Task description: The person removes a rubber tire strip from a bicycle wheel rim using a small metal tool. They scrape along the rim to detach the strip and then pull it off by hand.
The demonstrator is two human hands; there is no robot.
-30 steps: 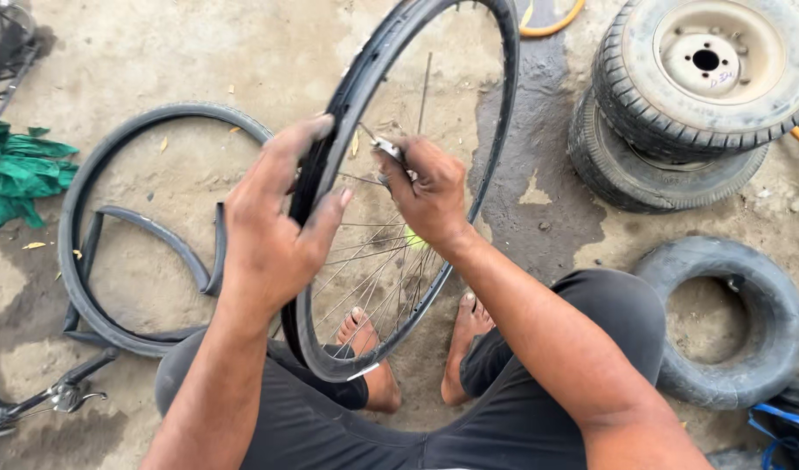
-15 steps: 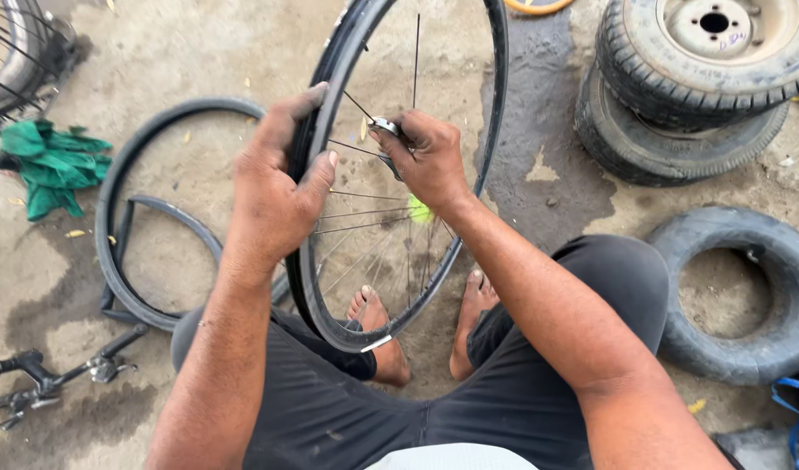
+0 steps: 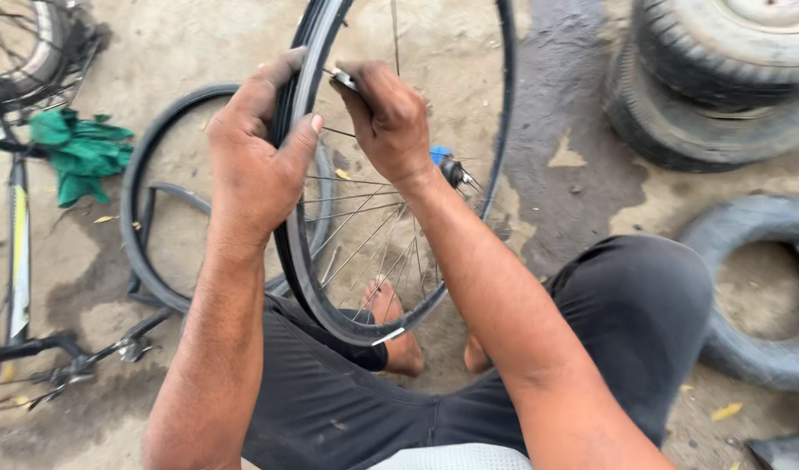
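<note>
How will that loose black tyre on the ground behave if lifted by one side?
The loose tyre would probably sag and fold: no rim inside, and a strip within it already lies bent. Likely light for its size. Lying flat beside the left hand, it seems unlikely to roll.

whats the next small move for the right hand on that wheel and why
Probably a small turn of the metal tool where it sits at the rim. The right hand pinches it against the inside of the bicycle wheel, at a spoke end, while the left hand grips the rim beside it and holds the wheel upright. Both hands are set, so a short twist seems the likeliest step.
</note>
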